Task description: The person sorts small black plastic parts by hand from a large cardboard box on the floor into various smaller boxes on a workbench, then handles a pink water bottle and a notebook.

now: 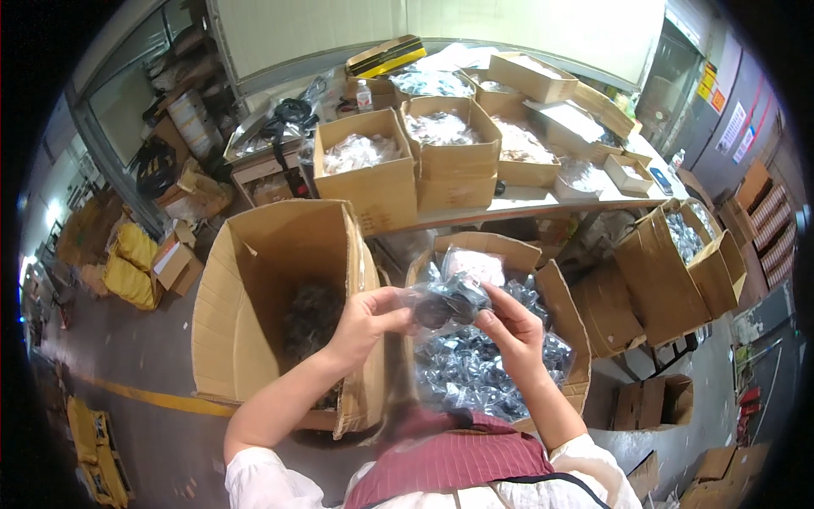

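Between my two hands is a clear plastic bag with dark, rounded parts inside (445,307); their exact kind I cannot make out. My left hand (377,316) pinches the bag's left end between thumb and fingers. On the opposite end, my right hand (509,321) grips it the same way. Below the hands stands an open carton (578,339) full of shiny bagged dark parts (466,373), with a clear bag of pale pieces (475,265) at its far side. To the left, a tall open carton (246,297) holds a heap of dark items (314,318) deep inside.
A table (441,216) ahead carries several open cartons (365,191) of bagged parts, a bottle (364,95) and a phone (660,180). More cartons (670,280) stand at the right. Yellow sacks (133,265) and a small opened box (178,263) lie on the floor at left.
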Demonstrator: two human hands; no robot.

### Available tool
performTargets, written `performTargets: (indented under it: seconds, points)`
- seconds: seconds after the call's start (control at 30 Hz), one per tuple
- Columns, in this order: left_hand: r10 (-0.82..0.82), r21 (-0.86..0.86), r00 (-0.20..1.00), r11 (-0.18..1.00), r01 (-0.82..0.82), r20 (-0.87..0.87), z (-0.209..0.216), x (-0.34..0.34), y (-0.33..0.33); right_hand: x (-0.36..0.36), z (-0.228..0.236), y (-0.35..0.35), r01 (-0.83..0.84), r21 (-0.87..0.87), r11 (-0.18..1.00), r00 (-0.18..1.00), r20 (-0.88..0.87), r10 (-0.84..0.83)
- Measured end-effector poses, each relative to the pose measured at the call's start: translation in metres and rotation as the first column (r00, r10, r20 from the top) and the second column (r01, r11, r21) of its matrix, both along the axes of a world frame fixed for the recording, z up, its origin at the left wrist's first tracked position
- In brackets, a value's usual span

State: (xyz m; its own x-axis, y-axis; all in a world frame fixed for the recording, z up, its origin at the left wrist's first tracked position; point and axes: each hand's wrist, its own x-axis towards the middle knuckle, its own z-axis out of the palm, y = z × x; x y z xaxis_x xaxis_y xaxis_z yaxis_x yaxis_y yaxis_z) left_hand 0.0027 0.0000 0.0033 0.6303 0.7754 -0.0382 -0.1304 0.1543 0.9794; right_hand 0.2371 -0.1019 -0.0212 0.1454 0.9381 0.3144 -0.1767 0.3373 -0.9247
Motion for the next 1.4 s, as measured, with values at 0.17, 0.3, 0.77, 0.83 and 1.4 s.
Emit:
performTargets:
  seconds: [0.17,0.3,0.77,0.83,1.4]
  points:
    - [0.039,0.003,0.999,0.999,-0.039,-0.014,0.0,0.003,-0.007,-0.001,0.009,0.001,0.003,0.157,0.988,0.979,0.203,-0.036]
    - [0.058,0.027,0.998,0.998,-0.058,-0.008,0.001,0.002,-0.006,-0.009,0.019,0.002,-0.003,-0.062,0.998,0.998,-0.065,-0.001]
    - [0.09,-0.013,0.996,0.996,-0.09,0.015,0.001,0.001,-0.002,-0.013,0.012,0.01,-0.232,-0.167,0.958,0.948,-0.257,0.185]
    - [0.084,-0.029,0.996,0.996,-0.083,0.022,0.002,0.001,-0.002,-0.014,0.011,0.012,-0.219,-0.178,0.959,0.954,-0.248,0.171]
    - [-0.017,0.02,0.994,1.0,0.015,0.107,0.005,0.0,-0.005,-0.015,-0.027,0.027,-0.303,-0.317,0.899,0.926,-0.323,0.198]
